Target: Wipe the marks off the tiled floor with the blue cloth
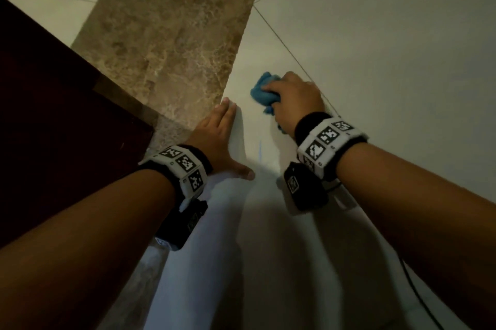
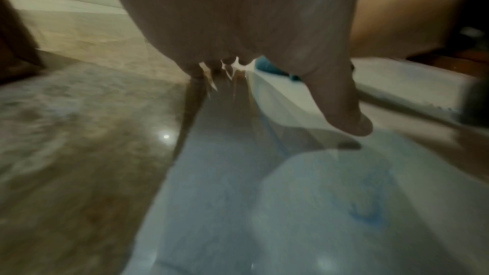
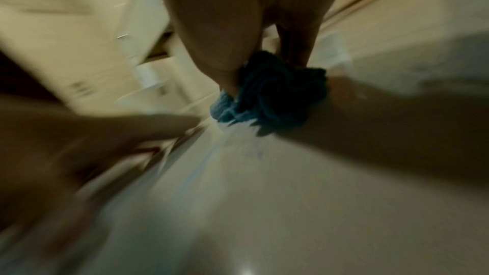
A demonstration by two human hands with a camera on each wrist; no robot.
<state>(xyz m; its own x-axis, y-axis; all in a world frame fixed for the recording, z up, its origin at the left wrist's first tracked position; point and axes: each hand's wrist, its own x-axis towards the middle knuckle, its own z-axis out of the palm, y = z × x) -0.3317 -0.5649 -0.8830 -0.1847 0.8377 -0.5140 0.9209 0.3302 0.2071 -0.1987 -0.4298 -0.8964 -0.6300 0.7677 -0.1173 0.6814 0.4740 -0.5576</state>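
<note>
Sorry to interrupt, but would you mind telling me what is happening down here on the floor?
A person is wiping the pale tiled floor. Their right hand grips a bunched blue cloth and presses it to the tile. Their left hand rests flat, fingers straight, beside the brown marble strip. A faint blue mark shows between the hands.

An indoor room, likely in a home. The floor is glossy pale tile (image 1: 375,34) with thin grout lines, crossed by a brown marble-patterned strip (image 1: 171,34). Dark reddish wooden furniture (image 1: 53,115) stands at the strip's left edge.
</note>
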